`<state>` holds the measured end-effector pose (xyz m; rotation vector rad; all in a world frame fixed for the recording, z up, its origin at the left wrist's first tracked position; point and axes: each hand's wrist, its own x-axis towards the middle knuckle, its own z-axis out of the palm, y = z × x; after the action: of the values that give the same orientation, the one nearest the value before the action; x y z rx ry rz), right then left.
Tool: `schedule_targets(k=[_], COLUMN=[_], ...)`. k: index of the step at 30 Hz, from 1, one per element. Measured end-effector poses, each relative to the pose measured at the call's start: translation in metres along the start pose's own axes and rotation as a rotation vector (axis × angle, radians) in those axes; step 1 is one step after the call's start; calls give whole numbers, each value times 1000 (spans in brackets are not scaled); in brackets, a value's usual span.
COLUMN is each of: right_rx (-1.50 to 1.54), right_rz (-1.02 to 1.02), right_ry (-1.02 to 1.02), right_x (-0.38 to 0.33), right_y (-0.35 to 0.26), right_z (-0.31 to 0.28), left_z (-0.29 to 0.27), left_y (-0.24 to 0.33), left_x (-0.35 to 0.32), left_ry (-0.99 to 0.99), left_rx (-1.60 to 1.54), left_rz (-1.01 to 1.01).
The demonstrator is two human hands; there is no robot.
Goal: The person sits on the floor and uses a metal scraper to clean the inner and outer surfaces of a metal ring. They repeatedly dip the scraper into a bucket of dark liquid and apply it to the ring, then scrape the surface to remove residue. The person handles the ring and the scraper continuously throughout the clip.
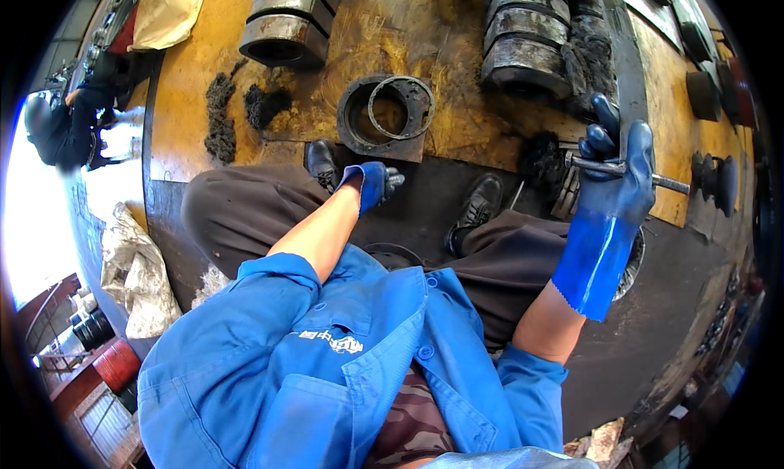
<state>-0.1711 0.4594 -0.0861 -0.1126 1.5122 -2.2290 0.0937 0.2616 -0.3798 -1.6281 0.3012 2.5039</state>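
My right hand [614, 171], in a blue rubber glove, is raised at the right, closed around a long metal bolt [671, 183] that sticks out on both sides. A dark flat metal bar [622, 52] runs up from between its fingers and thumb; whether the bar and bolt are joined I cannot tell. My left hand [376, 185], gloved alike, hangs between my knees with fingers curled; anything inside is hidden. Just beyond it sits a dark metal block with a round bore [354, 119]. A thin metal ring [429, 101] lies over part of that bore.
Thick metal rings stand in rows at the far left [286, 37] and far right [527, 59] of the stained yellow board [384, 24]. Dark fibre clumps [220, 118] lie on it. Black spools [714, 183] stand at right. Another person [69, 126] is at far left, a dirty sack [135, 273] nearer.
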Motion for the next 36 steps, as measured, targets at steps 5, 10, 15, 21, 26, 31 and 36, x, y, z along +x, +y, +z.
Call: schedule_targets(k=[5,10,15,21,26,31,36], right_rx=[44,-67,-107,-33,-43,-34,-42], right_rz=[71,118,142,206,178,161,117], right_ry=[-127,-36,-69,-139,-121,-181,-164], right_x=[8,18,17,21,18,12,7], right_y=[19,34,38,42,41,39,40], right_z=[10,18,40,37,23,35,31], left_z=[-46,-6,32,5,23,-48,-3], left_y=[-11,16,105,151,150,155,151], left_x=[52,17,-39,3,10,97,60], left_ry=[-84,-255,407,436,232,-18,-43], left_rx=[480,1059,1061,1185,922,878,628], left_rz=[-125,70,598,621,247,325,407])
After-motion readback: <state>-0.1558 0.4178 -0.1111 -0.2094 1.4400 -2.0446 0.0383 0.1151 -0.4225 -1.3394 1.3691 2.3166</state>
